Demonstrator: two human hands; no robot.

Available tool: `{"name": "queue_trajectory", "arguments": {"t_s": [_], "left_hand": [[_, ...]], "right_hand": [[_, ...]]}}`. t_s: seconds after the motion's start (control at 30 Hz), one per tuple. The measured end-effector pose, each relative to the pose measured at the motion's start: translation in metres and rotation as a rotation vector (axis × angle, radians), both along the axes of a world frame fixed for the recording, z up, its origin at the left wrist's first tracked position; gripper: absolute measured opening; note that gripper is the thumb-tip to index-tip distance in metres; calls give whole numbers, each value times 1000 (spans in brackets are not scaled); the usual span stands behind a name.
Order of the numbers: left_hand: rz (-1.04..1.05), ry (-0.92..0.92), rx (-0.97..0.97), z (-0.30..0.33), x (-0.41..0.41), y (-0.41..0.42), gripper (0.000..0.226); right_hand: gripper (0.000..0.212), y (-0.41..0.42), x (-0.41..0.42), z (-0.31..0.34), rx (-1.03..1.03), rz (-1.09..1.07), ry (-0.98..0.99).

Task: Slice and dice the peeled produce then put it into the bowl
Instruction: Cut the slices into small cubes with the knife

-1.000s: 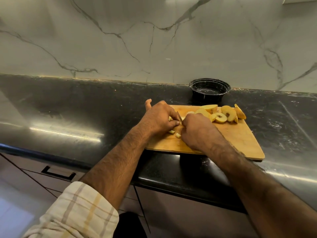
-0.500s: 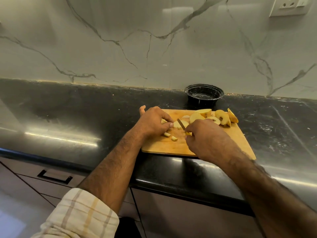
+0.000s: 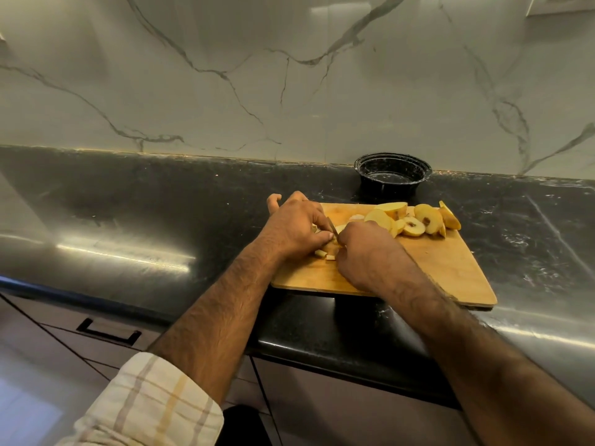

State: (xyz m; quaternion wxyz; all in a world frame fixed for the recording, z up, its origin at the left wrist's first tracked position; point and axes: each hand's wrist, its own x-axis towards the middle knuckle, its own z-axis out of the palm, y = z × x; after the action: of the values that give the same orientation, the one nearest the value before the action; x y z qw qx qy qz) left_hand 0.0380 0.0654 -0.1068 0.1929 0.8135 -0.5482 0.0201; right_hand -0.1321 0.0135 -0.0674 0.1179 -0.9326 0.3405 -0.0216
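A wooden cutting board [image 3: 444, 268] lies on the black counter. Several yellow peeled apple slices [image 3: 415, 218] are heaped at its far edge. My left hand [image 3: 294, 225] pinches a slice against the board with curled fingers. My right hand [image 3: 370, 252] grips a knife [image 3: 332, 227]; its handle is hidden in my fist and only a short stretch of blade shows between my hands. A few small diced pieces [image 3: 325, 254] lie on the board below my left hand. An empty black bowl [image 3: 392, 172] stands behind the board against the wall.
The black counter [image 3: 161, 220] runs left and right of the board, backed by a marble wall. Below the front edge are cabinet drawers with a black handle [image 3: 109, 333]. The board's near right corner [image 3: 489, 300] sits close to the counter's edge.
The blade has come back down between my hands onto the slice. Both hands stay at the board's left part; the view shifted slightly.
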Motion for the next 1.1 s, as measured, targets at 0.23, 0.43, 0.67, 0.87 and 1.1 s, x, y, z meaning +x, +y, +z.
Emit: {"name": "queue_trajectory", "arguments": {"t_s": [0.23,0.43,0.67,0.87,1.1], "left_hand": [[27,-60,27,1,-3,-1,17],[-14,78,-54,-3,2,4,16],[15,233,-223,-5,7,7,30],[68,144,-134,-10,14,3,25],[49,303,-254,-12,18,2,18]], "right_hand": [[32,-2,-19,-3,4,35,50],[35,-11,-60,-2,1,52,-87],[27,-19,-56,-2,-72,-71,22],[31,-23,-41,-2,-60,-22,-19],[37,-35,-50,-8,15,22,-155]]}}
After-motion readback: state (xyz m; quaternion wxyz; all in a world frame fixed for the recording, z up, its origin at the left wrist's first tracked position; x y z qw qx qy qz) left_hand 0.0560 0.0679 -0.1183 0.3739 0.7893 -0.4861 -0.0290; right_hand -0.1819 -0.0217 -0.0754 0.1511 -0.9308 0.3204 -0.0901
